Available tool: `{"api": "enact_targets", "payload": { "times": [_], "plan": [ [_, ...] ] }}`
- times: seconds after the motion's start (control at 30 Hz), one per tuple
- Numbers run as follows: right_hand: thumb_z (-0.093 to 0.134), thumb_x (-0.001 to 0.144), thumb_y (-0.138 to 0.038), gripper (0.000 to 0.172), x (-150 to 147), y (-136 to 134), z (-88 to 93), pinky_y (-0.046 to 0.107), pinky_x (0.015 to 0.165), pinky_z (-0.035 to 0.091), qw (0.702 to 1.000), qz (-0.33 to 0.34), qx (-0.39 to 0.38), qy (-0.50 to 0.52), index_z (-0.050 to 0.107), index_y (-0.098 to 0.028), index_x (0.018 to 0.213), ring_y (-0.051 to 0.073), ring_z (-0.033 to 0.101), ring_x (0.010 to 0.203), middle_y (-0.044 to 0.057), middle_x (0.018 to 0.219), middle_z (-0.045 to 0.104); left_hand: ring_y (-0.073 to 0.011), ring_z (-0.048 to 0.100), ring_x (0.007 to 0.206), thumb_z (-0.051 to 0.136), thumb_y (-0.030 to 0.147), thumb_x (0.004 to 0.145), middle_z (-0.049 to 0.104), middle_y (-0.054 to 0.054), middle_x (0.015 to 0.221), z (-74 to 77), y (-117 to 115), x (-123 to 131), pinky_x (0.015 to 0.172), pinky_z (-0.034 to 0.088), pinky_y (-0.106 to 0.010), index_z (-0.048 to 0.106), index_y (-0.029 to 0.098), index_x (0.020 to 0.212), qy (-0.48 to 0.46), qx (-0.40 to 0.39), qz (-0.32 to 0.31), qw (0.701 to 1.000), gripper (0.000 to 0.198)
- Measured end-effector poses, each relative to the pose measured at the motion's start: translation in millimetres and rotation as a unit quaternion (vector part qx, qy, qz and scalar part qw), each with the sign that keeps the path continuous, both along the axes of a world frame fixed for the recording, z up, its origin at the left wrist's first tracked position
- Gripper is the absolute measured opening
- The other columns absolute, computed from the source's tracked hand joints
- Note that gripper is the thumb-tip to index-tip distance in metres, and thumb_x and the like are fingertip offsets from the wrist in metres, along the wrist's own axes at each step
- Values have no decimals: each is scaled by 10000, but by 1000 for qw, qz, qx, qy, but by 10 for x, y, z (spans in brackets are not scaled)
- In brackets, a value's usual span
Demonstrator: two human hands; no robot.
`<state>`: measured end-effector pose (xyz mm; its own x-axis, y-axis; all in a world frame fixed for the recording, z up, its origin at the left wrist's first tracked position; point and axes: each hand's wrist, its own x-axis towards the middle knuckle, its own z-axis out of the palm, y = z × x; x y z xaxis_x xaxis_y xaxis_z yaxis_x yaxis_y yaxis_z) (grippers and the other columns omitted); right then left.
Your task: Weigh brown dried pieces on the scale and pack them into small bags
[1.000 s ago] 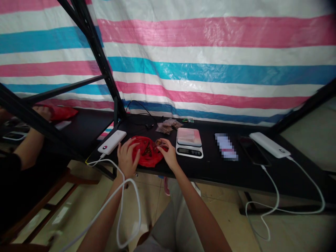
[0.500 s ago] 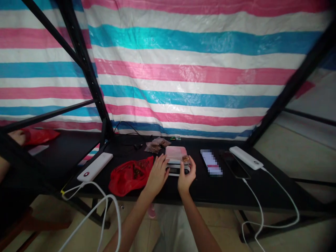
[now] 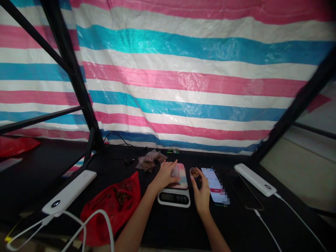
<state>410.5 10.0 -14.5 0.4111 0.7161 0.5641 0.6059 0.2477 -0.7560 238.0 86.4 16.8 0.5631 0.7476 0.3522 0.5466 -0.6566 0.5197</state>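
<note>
A kitchen scale [image 3: 174, 198] with a pink and pale blue top [image 3: 183, 176] and a dark display lies in front of me. My left hand [image 3: 166, 175] is over the left side of that top, fingers apart; a faint clear patch, perhaps a small plastic bag, shows between thumb and forefinger. Just right of the scale, my right hand [image 3: 201, 190] grips a small clear cup [image 3: 194, 172] holding brown bits. To the left, a red plastic bag [image 3: 110, 206] lies open with dark brown pieces inside, partly behind my left forearm.
Several small clear packets [image 3: 151, 161] of brown pieces lie behind the scale. A lit phone [image 3: 214, 185], a dark phone [image 3: 246, 192] and a white power bank [image 3: 254, 179] are on the right. Another power bank [image 3: 69, 192] with a looping white cable sits left. Black frame posts [image 3: 78, 87] flank the table.
My right hand has moved right, off the scale, with the small cup. My left hand has shifted further onto the scale's top, uncovering the display. The camera view has tilted and come closer.
</note>
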Motion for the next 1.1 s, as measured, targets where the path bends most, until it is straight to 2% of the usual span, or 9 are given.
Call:
{"api": "enact_targets", "payload": {
  "times": [0.13,0.27,0.37,0.53,0.7,0.83,0.97,1.1],
  "plan": [
    [497,818,-362,409,-1,64,160,431,911,410,996,80,-1,-29,510,-196,1192,240,521,1065,108,1177,561,-252,456,1148,706,485,601,554,-95,1199,27,-21,3,1047,250,-457,496,208,1234,-99,-24,3,995,722],
    [505,819,-304,383,11,150,510,398,903,432,977,185,-16,-105,520,-229,1194,218,529,1057,80,1157,567,-234,543,1014,732,432,589,613,-73,1094,61,-54,13,951,368,-401,578,211,1128,-206,-71,-26,976,603],
    [507,819,-252,393,16,188,757,394,917,421,956,221,-36,-187,508,-261,1212,204,518,1060,59,1133,564,-220,564,967,732,404,603,628,-72,1050,62,-60,20,914,394,-366,592,180,1100,-264,-101,-44,958,563],
    [513,815,-204,424,8,207,977,382,858,429,912,202,-56,-351,495,-295,1228,200,524,1014,53,1092,574,-211,571,939,717,376,630,640,-77,1002,50,-43,39,882,417,-341,611,147,1063,-313,-137,-60,938,501],
    [511,821,-169,433,-70,197,1142,388,883,350,854,164,-50,-491,491,-301,1232,199,501,1002,48,1087,586,-214,569,906,691,383,655,643,-86,961,35,-7,46,854,430,-346,629,117,1010,-334,-158,-52,928,448],
    [518,818,-145,408,-172,182,1280,416,927,290,821,163,-37,-546,515,-292,1199,211,485,996,43,1077,586,-215,573,878,696,402,642,648,-82,922,24,14,41,829,439,-341,634,109,973,-357,-166,-50,918,447],
    [501,811,-98,366,-255,174,1390,438,968,258,788,160,-6,-595,564,-270,1128,218,482,1019,52,1086,590,-223,585,887,703,429,627,653,-93,939,45,10,23,822,446,-334,626,96,987,-387,-205,-62,897,496],
    [466,811,-62,431,-269,156,1447,452,989,241,769,161,31,-617,537,-279,1177,228,476,1060,60,1162,571,-235,586,939,700,433,630,649,-105,1006,85,1,-20,856,438,-344,602,101,1044,-421,-239,-63,873,539]
  ]
}}
